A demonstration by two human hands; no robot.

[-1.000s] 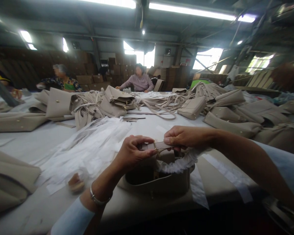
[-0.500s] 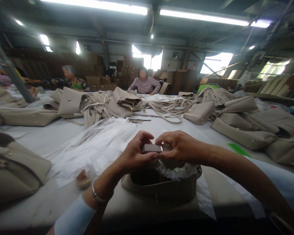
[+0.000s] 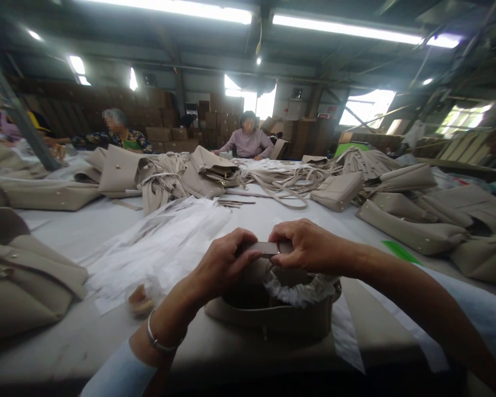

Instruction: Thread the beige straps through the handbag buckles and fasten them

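A beige-grey handbag [image 3: 285, 325] stands right in front of me with its mouth gaping. Crumpled white wrapping [image 3: 301, 293] forms a loop at its opening. Just above the far side of the bag, both hands grip one flat, beige-grey strap [image 3: 267, 248] with a narrow metal band on it. The fingers and thumb of my left hand [image 3: 221, 262] pinch the strap's left part. My right hand [image 3: 312, 245] pinches it at the right, close to the metal band. The strap's ends are hidden in the fingers.
White sheets [image 3: 165, 242] lie left of centre, with a small tan item [image 3: 140, 301] beside them. Another handbag [image 3: 25, 281] sits at the left edge. Bags [image 3: 413, 223] are heaped on the right, loose straps [image 3: 285, 182] farther back. A person [image 3: 248, 140] sits across the table.
My right thumb and fingers have closed in over the metal band. The strap has tipped, so less of its face shows. My left hand has shifted slightly, still gripping.
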